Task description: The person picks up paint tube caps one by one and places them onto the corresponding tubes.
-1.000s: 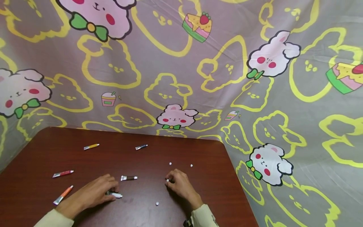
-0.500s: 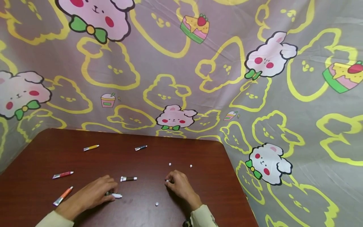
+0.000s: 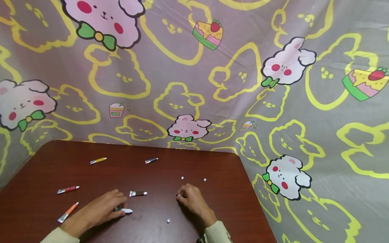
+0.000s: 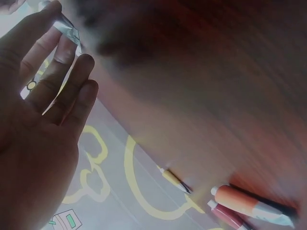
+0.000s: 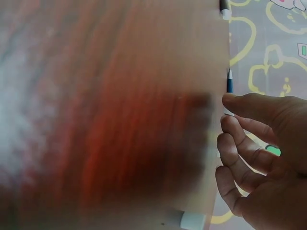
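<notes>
My left hand (image 3: 104, 207) pinches a small white paint tube (image 3: 127, 211) low over the table at centre left. In the left wrist view, the tube's silvery crimped end (image 4: 72, 33) shows between thumb and fingers. On the right, my right hand (image 3: 194, 202) has thumb and index finger pinched on a small white cap (image 3: 178, 195), mostly hidden by the fingertips. A sliver of that cap (image 5: 229, 114) appears in the right wrist view. Just beyond the left hand lies a brown paint tube (image 3: 138, 193).
Loose white caps lie on the dark wooden table: one cap (image 3: 168, 221) between the hands, another cap (image 3: 182, 178) and a third cap (image 3: 205, 180) beyond the right hand. Orange (image 3: 68, 212), red (image 3: 68, 189), yellow (image 3: 98, 161) and dark blue tubes (image 3: 151, 161) lie left and back. Patterned cloth (image 3: 188, 74) hangs behind.
The head view has tilted up slightly, so everything sits a little lower in the frame. Both hands keep their pinches in nearly the same place, and the loose tubes and caps stay put.
</notes>
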`<state>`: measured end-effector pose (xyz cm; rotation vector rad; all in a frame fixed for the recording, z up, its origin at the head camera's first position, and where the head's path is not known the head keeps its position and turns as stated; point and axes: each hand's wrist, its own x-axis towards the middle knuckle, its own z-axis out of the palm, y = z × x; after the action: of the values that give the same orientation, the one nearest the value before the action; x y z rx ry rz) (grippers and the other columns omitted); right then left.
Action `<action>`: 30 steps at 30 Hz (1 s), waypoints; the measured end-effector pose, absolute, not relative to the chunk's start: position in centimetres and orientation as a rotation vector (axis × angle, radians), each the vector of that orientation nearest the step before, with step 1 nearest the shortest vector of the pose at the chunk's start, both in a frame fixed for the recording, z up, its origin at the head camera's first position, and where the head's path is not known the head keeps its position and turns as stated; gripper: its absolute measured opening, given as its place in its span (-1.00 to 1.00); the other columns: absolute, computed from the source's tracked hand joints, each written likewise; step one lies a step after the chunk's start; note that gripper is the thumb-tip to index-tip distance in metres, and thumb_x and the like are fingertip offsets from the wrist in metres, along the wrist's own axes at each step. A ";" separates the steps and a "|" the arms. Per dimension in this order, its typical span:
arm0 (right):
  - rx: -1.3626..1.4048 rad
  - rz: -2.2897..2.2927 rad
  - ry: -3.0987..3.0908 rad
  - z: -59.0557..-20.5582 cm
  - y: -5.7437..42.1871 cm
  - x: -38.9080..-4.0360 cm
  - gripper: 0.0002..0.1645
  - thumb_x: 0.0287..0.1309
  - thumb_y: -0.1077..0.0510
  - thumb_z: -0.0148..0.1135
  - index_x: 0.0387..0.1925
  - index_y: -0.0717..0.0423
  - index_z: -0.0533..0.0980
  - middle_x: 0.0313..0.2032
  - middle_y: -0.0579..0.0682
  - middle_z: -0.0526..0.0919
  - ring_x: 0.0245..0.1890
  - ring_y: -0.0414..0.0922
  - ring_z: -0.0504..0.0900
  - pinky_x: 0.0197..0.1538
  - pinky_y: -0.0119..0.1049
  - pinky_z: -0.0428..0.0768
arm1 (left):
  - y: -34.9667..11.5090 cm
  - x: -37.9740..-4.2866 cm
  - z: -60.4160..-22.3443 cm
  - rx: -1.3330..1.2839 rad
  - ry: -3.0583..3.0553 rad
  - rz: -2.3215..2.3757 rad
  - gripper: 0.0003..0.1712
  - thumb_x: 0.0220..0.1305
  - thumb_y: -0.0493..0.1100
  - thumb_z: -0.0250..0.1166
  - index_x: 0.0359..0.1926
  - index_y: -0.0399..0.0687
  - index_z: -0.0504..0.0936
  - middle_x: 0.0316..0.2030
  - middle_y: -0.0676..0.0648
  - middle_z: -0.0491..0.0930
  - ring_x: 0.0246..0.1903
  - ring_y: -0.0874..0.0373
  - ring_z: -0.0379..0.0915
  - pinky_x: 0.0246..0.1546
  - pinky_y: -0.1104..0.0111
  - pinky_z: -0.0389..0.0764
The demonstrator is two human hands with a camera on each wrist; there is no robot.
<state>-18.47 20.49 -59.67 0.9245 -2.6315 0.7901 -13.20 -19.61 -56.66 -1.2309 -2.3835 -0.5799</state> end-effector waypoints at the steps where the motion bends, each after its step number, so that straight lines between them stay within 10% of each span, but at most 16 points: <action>1: 0.935 0.793 -2.625 -58.7 20.3 -18.1 -0.91 0.23 0.13 0.56 -0.28 -0.01 0.74 -0.36 -0.17 0.69 -0.35 -0.34 0.59 -0.28 -0.35 0.58 | -19.6 -13.2 -56.6 -1.222 -2.388 -0.580 -0.59 -0.01 -0.07 0.72 -0.29 0.22 0.60 -0.35 0.28 0.50 -0.32 0.42 0.30 -0.38 0.42 0.37; 30: 0.832 0.751 -2.857 -53.6 17.8 -16.4 -0.92 0.27 0.17 0.48 -0.23 -0.05 0.70 -0.43 -0.30 0.80 -0.40 -0.54 0.60 -0.03 -0.34 0.59 | -17.5 -13.5 -54.0 -1.118 -2.452 -0.641 -0.59 0.02 -0.15 0.72 -0.29 0.21 0.60 -0.39 0.28 0.55 -0.34 0.43 0.28 -0.41 0.45 0.37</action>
<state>-16.39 17.83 -53.59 0.8316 -2.8567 0.7512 -13.45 -17.53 -53.98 -1.1182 -2.4524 -0.6406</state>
